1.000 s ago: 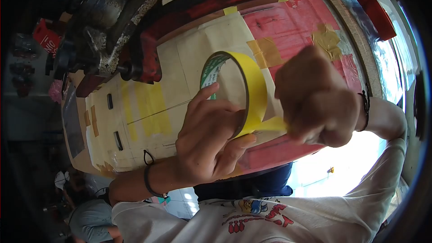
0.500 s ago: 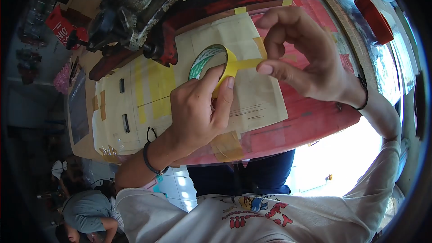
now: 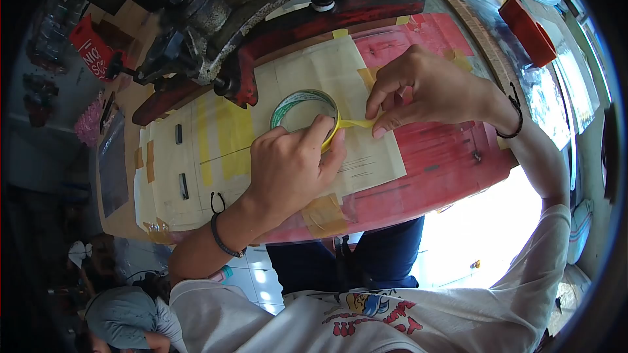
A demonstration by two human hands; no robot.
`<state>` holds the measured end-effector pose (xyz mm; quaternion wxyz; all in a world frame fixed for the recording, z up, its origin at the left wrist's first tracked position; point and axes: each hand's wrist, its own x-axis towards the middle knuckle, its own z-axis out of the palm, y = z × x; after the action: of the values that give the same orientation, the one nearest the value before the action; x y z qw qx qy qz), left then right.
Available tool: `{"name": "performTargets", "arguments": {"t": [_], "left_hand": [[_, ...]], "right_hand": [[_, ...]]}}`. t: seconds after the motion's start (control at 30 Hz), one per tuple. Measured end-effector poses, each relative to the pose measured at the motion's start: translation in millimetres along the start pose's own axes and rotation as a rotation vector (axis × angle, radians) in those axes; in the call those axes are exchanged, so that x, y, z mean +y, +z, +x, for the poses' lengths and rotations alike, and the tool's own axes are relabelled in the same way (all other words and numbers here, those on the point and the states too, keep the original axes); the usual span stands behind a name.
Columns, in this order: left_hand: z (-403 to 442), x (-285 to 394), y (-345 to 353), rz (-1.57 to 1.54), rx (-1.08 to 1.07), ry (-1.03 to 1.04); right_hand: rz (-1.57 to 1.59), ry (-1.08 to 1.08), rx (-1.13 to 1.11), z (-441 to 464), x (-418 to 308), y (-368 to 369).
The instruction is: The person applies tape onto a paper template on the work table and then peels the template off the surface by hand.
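Note:
My left hand (image 3: pixel 293 162) is closed on a roll of yellow tape (image 3: pixel 337 128), whose green and white inner core faces up. A short strip of tape runs from the roll to my right hand (image 3: pixel 428 95), where thumb and index finger pinch its end. Both hands are above a board covered with cream paper (image 3: pixel 294 77) and red sheeting (image 3: pixel 435 163). Yellow tape bands (image 3: pixel 229 137) and brown tape patches (image 3: pixel 324 216) lie on that covering. Two small dark bars (image 3: pixel 183 186) sit on the paper at the left.
A red and black metal clamp arm (image 3: pixel 353 10) and a worn machine (image 3: pixel 209 26) stand along the back. An orange-red box (image 3: pixel 527 31) lies at the upper right. Another person (image 3: pixel 127 314) is low at the bottom left.
The roll came down from its raised position and is now tilted flatter. My right hand, blurred a second ago, shows pinching the strip and has moved lower since half a second ago.

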<state>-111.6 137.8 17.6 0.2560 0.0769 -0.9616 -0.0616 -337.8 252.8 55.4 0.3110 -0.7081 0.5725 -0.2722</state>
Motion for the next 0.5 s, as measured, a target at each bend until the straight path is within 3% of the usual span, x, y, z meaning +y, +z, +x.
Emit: {"name": "performTargets", "arguments": {"t": [0.17,0.27,0.37,0.5], "left_hand": [[0,0,2,0.015,0.0,-0.002],[0,2,0,0.017,-0.018,-0.005],[0,3,-1,0.006,-0.046,-0.02],[0,4,0,0.012,-0.025,0.0]], "right_hand": [[0.028,0.069,-0.015,1,2,-7],[-0.055,-0.079,-0.018,3,16,-6],[-0.016,0.097,0.046,2,4,-6],[-0.116,0.023,0.201,3,4,1]]}}
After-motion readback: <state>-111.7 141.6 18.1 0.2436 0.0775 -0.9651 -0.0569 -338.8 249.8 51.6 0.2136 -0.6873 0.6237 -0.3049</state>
